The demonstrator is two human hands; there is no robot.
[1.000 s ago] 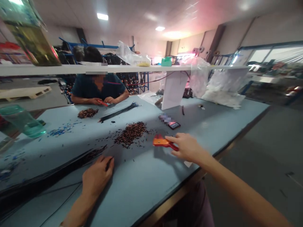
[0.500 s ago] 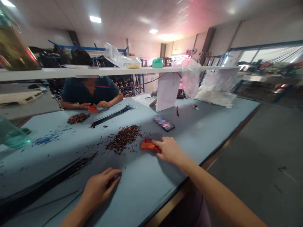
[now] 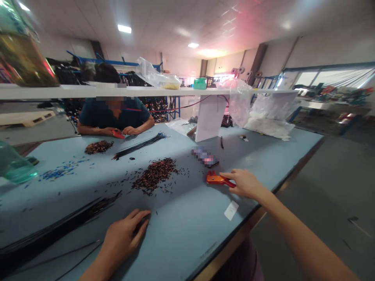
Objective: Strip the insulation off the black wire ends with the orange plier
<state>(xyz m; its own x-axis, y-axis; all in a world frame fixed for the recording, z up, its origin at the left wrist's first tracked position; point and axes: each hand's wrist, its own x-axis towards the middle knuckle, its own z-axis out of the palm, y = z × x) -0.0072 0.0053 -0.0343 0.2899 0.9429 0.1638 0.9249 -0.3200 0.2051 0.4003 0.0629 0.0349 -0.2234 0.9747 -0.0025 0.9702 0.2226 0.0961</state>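
My right hand [image 3: 244,183] grips the handles of an orange and red wire stripper [image 3: 215,178], its head pointing left over the blue-grey table. My left hand [image 3: 124,236] rests on the table near the front, fingers curled with the thumb close to them; a small dark thing seems to lie between the fingertips, too hidden to name. Left of that hand lies a thick bundle of black wires [image 3: 61,228], with two loose wires beside it. Between the hands and farther back is a pile of small dark offcuts [image 3: 155,175]. A white label [image 3: 231,210] lies below the wire stripper.
A phone [image 3: 205,157] lies beyond the wire stripper. Across the table a person [image 3: 113,115] holds a red tool, near another offcut pile [image 3: 99,146] and wire bundle [image 3: 140,145]. A white shelf [image 3: 164,92] spans above. Blue bits [image 3: 63,169] and a green container [image 3: 14,166] are left.
My right hand has moved right with the wire stripper, away from the offcut pile, and the white label now shows. My left hand has stayed nearly in place. The view has shifted slightly.
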